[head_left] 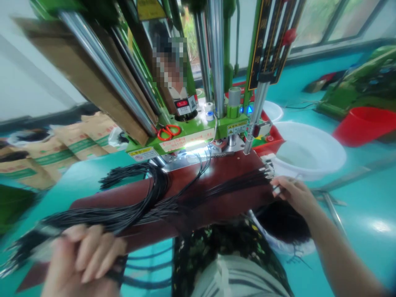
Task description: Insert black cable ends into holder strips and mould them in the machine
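Note:
My left hand [88,255] is closed in a fist at the lower left, with several black cables [148,282] coming out below its fingers. Just behind that fist, a thick bundle of black cables [136,216] lies across the dark red worktop [235,202]. My right hand [293,194] pinches a small silver cable connector [276,189] at the worktop's right edge. Beside it are the pale ends [266,171] of more cables. Thin cable ends run up to the lit mould area [198,154] of the green press [198,130]. Motion blurs some details.
Orange-handled scissors [168,132] rest on the press. A white basin [309,146] and a red bucket [366,126] stand to the right. Under my right forearm is a container of dark cables [281,222]. Paper sacks [51,150] line the left. A person [177,88] is behind the press.

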Demonstrator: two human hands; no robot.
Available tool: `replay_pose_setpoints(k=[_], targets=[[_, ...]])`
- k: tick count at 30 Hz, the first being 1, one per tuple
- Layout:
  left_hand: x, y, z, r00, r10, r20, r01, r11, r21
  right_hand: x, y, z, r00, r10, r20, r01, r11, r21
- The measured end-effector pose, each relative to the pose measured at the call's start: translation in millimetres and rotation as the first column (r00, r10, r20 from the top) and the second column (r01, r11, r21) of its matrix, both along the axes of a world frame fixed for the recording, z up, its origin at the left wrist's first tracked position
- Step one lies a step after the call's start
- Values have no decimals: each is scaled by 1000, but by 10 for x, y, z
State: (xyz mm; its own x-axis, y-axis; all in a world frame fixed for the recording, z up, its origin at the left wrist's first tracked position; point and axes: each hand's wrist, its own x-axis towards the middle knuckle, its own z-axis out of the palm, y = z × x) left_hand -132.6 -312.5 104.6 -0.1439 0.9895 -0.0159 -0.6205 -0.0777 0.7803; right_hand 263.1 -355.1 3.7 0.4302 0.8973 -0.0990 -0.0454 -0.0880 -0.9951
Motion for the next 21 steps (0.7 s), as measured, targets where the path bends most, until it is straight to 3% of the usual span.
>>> replay_pose_setpoints(k=[2,4,6,9,11,12,15,18,21], targets=[[304,72,-75,975,-221,9,221,973,-67,-192,-84,209,942,305,137,-302,952,-48],[787,91,-245,906,-421,-43,407,894,-187,-422,-128,421,799,552,238,-542,833,-114],[1298,47,-455,844,-532,-62,499,823,-270,-615,-126,567,706,630,325,-621,770,-145],[1835,-89,-724,709,-705,16,661,656,-364,-734,-68,610,711,498,496,-517,849,-110],[1987,-164,-836,608,-794,31,747,558,-361,-705,-31,554,714,417,563,-432,894,-114],[2016,-185,-873,575,-818,13,772,537,-341,-673,-17,516,714,399,575,-402,906,-130],[2025,-184,-946,566,-820,-86,774,565,-285,-569,15,404,743,373,556,-360,923,-137],[2032,-148,-1007,605,-785,-138,732,616,-291,-489,80,350,834,263,485,-288,957,-24],[2054,-126,-1063,593,-793,-142,740,606,-291,-445,198,385,880,245,408,-291,955,55]])
